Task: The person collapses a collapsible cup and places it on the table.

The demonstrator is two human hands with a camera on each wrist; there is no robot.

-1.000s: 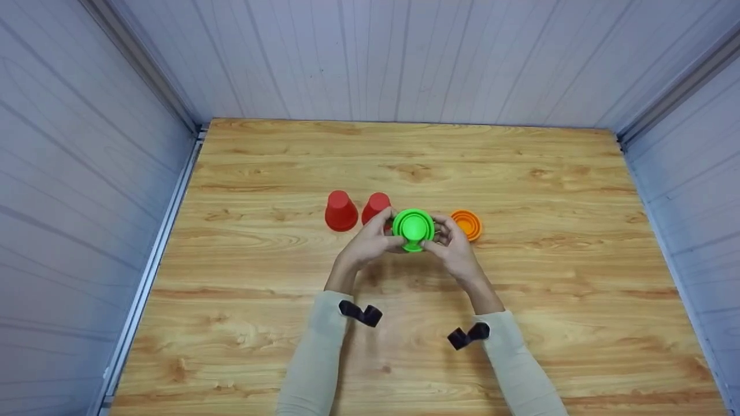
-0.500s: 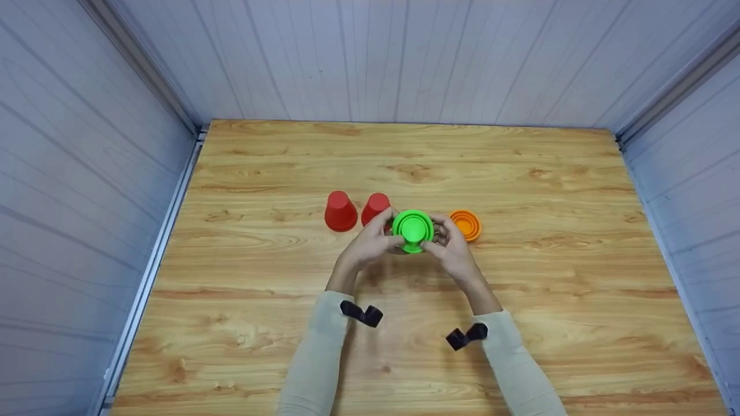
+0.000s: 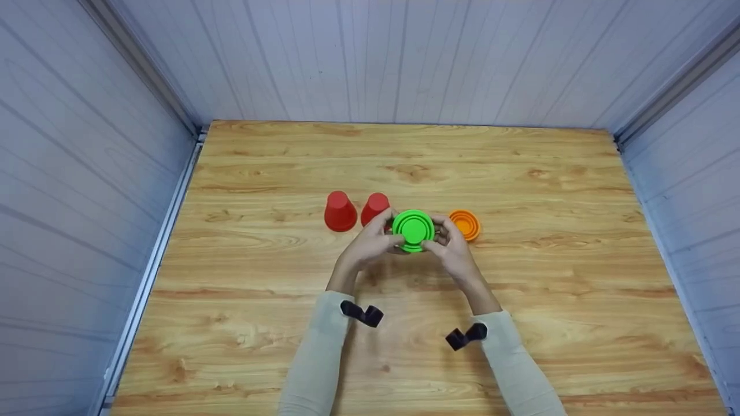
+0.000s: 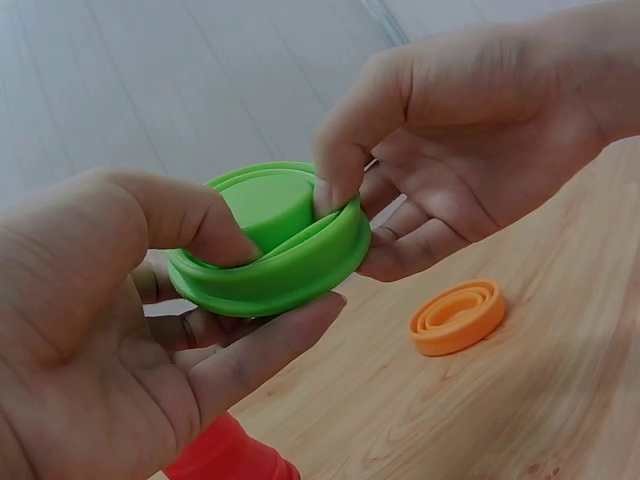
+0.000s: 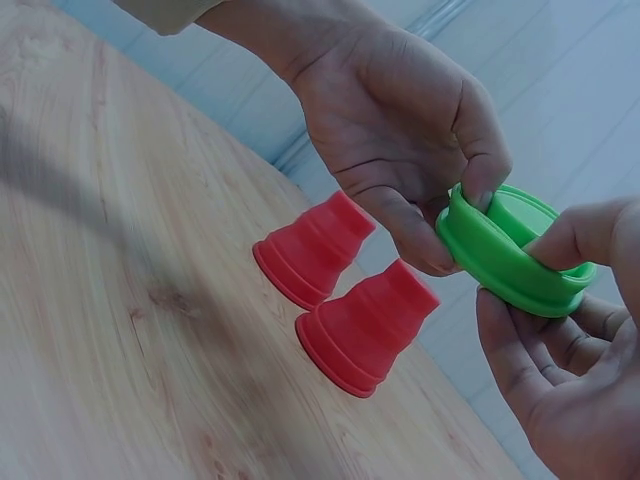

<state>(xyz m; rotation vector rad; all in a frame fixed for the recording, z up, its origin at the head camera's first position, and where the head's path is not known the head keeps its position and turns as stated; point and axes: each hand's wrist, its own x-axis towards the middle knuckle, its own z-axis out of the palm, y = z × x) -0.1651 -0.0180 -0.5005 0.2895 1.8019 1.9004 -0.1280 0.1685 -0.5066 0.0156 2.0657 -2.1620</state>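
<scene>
A green collapsible cup (image 3: pixel 414 231) is held above the table between both hands, its folds mostly pressed flat into rings. The left hand (image 3: pixel 373 240) pinches its left side, thumb pressed inside the rim and fingers beneath. On the other side the right hand (image 3: pixel 455 248) pinches it the same way. The left wrist view shows the cup (image 4: pixel 275 235) with its near wall bent in under the thumbs and the centre raised. Behind the left hand stands a red cup (image 3: pixel 376 208), partly hidden by it. An orange collapsible cup (image 3: pixel 465 225), folded flat, lies just beyond the right hand.
Another red cup (image 3: pixel 340 212) stands upside down on the wooden table (image 3: pixel 243 323), left of the first. White panel walls (image 3: pixel 370 58) close the table off at the back and both sides.
The green cup's raised centre has sunk between its rings, so the cup looks flatter. Both hands keep their hold in nearly the same place.
</scene>
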